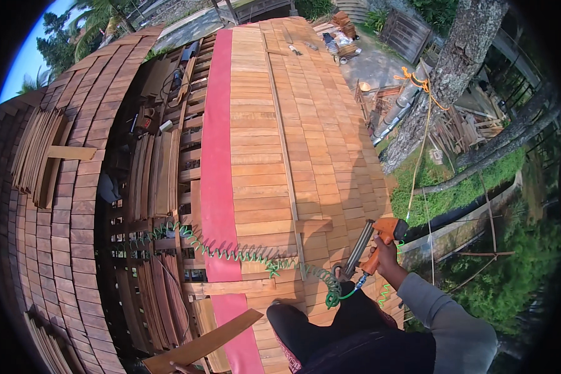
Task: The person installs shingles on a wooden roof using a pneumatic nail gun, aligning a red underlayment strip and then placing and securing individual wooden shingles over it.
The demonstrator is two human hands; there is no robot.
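Observation:
In my right hand (386, 255) is an orange nail gun (389, 229), gripped by its handle and raised over the roof's right edge, its long dark magazine slanting down and left. A coiled green air hose (230, 254) runs from beside the gun leftward across the roof. At the lower edge, my left hand (184, 369) is mostly cut off, with its fingers closed on a long wooden shingle (209, 341) that tilts up to the right. Rows of wooden shingles (330, 156) cover the roof slope, beside a red underlay strip (218, 143).
A long thin batten (280, 124) lies along the shingles. Left of the red strip, open roof framing holds stacks of boards (159, 168). More shingles are piled (37, 156) on the far-left roof. Beyond the right edge stand a tree trunk (445, 75) and ground well below.

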